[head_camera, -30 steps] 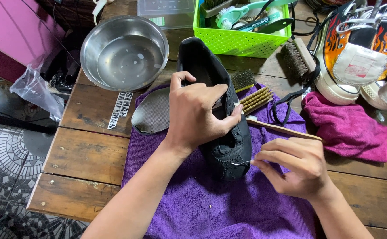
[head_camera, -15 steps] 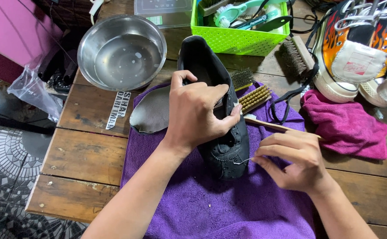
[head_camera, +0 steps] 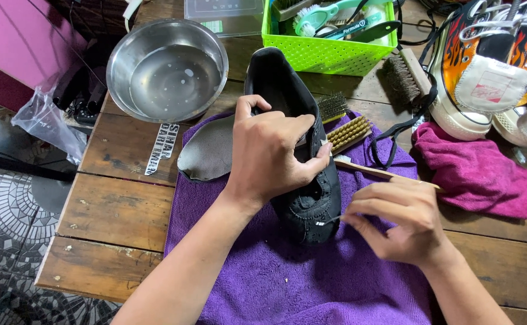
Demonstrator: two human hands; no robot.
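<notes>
On purple towel [head_camera: 287,283], left hand [head_camera: 269,153] clasping black shoe [head_camera: 302,150], right hand [head_camera: 405,222] grip pinching thin needle [head_camera: 331,220] at toe

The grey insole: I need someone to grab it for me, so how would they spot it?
Start at the steel bowl on the wooden table. Just below it, the purple towel begins; the grey insole lies on that towel's top left corner, beside the left hand gripping the black shoe. It is flat, not bristled like the brushes.
</notes>
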